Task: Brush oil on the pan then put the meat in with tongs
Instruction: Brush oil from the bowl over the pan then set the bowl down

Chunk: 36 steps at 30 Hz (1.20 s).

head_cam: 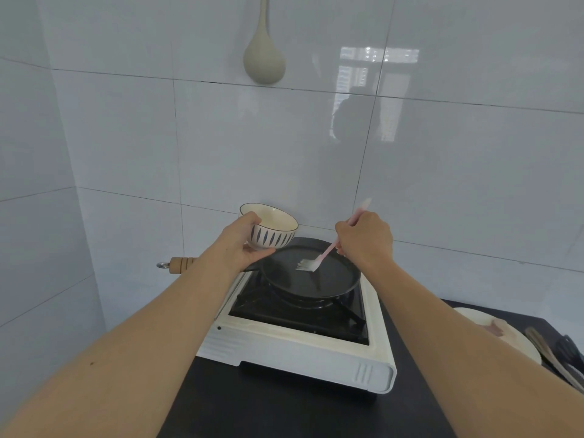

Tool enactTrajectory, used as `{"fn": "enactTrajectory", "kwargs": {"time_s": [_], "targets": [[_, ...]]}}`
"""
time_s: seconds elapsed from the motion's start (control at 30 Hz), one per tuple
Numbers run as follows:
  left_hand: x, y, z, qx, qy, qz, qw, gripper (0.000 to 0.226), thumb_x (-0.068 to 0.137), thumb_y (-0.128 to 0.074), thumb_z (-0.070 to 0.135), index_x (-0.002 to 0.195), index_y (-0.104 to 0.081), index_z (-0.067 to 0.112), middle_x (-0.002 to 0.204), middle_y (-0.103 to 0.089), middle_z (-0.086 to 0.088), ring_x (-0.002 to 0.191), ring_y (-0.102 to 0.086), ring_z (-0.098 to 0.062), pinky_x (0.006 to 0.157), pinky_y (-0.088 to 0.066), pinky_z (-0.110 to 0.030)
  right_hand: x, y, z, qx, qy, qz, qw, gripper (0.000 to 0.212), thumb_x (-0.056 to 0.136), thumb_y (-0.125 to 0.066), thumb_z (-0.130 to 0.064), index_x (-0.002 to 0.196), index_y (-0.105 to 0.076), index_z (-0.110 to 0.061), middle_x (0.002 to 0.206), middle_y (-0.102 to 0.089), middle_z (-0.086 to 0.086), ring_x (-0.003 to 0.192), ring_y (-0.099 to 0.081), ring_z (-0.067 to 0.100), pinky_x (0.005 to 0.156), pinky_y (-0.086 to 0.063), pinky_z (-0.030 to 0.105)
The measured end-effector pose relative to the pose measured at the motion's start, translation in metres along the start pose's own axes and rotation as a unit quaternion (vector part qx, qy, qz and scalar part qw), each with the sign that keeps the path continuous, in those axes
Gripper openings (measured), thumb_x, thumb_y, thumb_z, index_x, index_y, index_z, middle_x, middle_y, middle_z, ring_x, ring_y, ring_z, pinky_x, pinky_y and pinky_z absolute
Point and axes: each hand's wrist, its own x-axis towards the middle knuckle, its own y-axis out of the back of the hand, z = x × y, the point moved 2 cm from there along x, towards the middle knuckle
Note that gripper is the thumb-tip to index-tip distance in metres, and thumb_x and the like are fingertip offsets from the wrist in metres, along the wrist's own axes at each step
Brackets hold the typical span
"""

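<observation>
Over pan (311, 279) on stove (297, 343): right hand (363, 238) fingers closed on brush (319, 259), bristles touching pan floor; left hand (243, 245) fingers wrapped around tilted bowl (271, 229). Risk: oil spill. Meat (497, 327) on plate, near right.

Both bare forearms stretched forward and converging toward the middle. Left hand (241, 245) raised, thumb hooked over the rim and fingers cupped beneath a small white ceramic bowl with dark blue leaf marks (271, 230), gripping it clear of any surface, tipped slightly to the right. Right hand (363, 237) curled into a loose fist round the handle of a pale pink silicone brush with whitish bristles (319, 259), wrist bent, knuckles facing the camera, brush angled down and to the left.
</observation>
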Motion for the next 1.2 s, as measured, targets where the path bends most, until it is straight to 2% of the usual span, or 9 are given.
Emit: {"fn": "enactTrajectory", "kwargs": {"time_s": [0.13,0.27,0.53,0.67,0.77,0.87,0.93,1.07,1.2], "targets": [[-0.001,-0.005,-0.002,0.001,0.000,-0.001,1.000,0.031,0.087,-0.055,0.008,0.114,-0.039,0.014,0.125,-0.043,-0.020,0.110,-0.053,-0.037,0.096,-0.051,-0.052,0.000,0.010,0.005,-0.026,0.006,0.018,0.999,0.021,0.086,-0.051,-0.017,0.088,-0.064,-0.001,0.082,-0.072,0.013,0.072,-0.069,0.027,0.070,-0.058,0.037],[-0.003,-0.008,-0.003,0.003,-0.001,-0.004,1.000,0.030,0.088,-0.055,0.008,0.113,-0.040,0.014,0.124,-0.044,-0.020,0.112,-0.053,-0.037,0.097,-0.050,-0.052,-0.002,0.020,0.007,-0.066,0.025,0.035,0.997,0.015,0.085,-0.050,-0.014,0.080,-0.059,-0.004,0.067,-0.059,0.006,0.067,-0.056,0.026,0.059,-0.044,0.031],[-0.007,-0.012,-0.003,0.007,-0.001,-0.009,1.000,0.031,0.088,-0.054,0.008,0.114,-0.039,0.014,0.121,-0.043,-0.018,0.115,-0.052,-0.036,0.097,-0.051,-0.052,-0.005,0.029,0.006,-0.152,0.072,0.039,0.985,0.012,0.089,-0.048,-0.015,0.081,-0.052,-0.007,0.061,-0.045,0.000,0.069,-0.053,0.026,0.062,-0.040,0.031],[-0.010,-0.010,-0.002,0.002,-0.003,-0.010,1.000,0.033,0.087,-0.055,0.007,0.115,-0.038,0.015,0.123,-0.042,-0.018,0.112,-0.052,-0.036,0.096,-0.051,-0.053,-0.006,0.032,0.002,-0.187,0.107,0.059,0.975,0.015,0.089,-0.046,-0.015,0.077,-0.049,-0.009,0.058,-0.043,-0.001,0.057,-0.045,0.020,0.059,-0.036,0.030],[-0.012,-0.008,0.000,-0.002,-0.006,-0.007,1.000,0.032,0.088,-0.055,0.007,0.115,-0.038,0.015,0.122,-0.042,-0.017,0.108,-0.051,-0.035,0.096,-0.051,-0.052,-0.004,0.032,0.000,-0.122,0.093,0.084,0.985,0.018,0.088,-0.047,-0.015,0.077,-0.055,-0.004,0.060,-0.052,0.004,0.061,-0.053,0.024,0.059,-0.044,0.033],[-0.014,-0.006,0.002,-0.007,-0.008,-0.002,1.000,0.035,0.088,-0.055,0.007,0.119,-0.040,0.016,0.122,-0.042,-0.018,0.107,-0.050,-0.035,0.096,-0.051,-0.052,-0.001,0.030,-0.002,0.011,0.040,0.076,0.996,0.022,0.088,-0.049,-0.018,0.088,-0.065,-0.003,0.074,-0.071,0.010,0.073,-0.071,0.028,0.073,-0.057,0.038],[-0.015,-0.005,0.003,-0.009,-0.008,-0.001,1.000,0.033,0.088,-0.055,0.007,0.115,-0.039,0.015,0.125,-0.042,-0.019,0.108,-0.050,-0.035,0.096,-0.051,-0.052,-0.001,0.027,-0.001,0.083,-0.002,0.055,0.995,0.022,0.089,-0.051,-0.016,0.091,-0.068,-0.003,0.069,-0.071,0.008,0.072,-0.073,0.026,0.078,-0.059,0.039],[-0.015,-0.001,0.004,-0.012,-0.006,-0.001,1.000,0.032,0.087,-0.057,0.008,0.113,-0.038,0.014,0.135,-0.044,-0.020,0.110,-0.051,-0.036,0.096,-0.052,-0.051,-0.005,0.015,0.000,0.174,-0.072,0.007,0.982,0.022,0.087,-0.055,-0.012,0.067,-0.064,-0.009,0.062,-0.071,0.009,0.071,-0.074,0.029,0.084,-0.060,0.043],[-0.013,0.001,0.005,-0.013,-0.004,-0.003,1.000,0.034,0.087,-0.058,0.009,0.113,-0.039,0.015,0.137,-0.043,-0.021,0.112,-0.052,-0.037,0.095,-0.052,-0.052,-0.010,-0.003,0.000,0.212,-0.100,-0.055,0.971,0.018,0.088,-0.057,-0.010,0.072,-0.063,-0.006,0.066,-0.073,0.013,0.068,-0.073,0.029,0.081,-0.061,0.042]]}}
